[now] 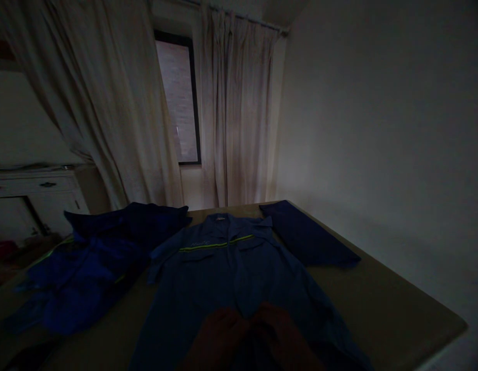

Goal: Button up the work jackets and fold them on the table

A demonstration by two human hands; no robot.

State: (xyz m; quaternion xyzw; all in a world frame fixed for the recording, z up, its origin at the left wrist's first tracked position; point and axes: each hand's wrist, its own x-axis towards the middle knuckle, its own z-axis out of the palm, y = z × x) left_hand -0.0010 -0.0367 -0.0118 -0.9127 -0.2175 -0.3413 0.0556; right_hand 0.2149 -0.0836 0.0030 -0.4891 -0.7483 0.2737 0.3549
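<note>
A blue short-sleeved work shirt (208, 278) lies spread out, front side up, with its collar towards the far end. A yellow-green stripe crosses its chest above the pockets. Low on the front opening, my left hand (220, 332) and my right hand (279, 329) are close together with bent fingers, gripping the cloth at the middle edge. The fingertips are dark, so whether a button is between them cannot be made out. The lower part of the shirt runs out of view beneath my wrists.
The shirt lies on a tan table-like surface (393, 304). To the left is a crumpled pile of brighter blue clothing (95, 268); a folded dark blue cloth (304, 234) lies at the right. Behind are curtains (242, 113), a window (180, 98) and a white cabinet (49, 198).
</note>
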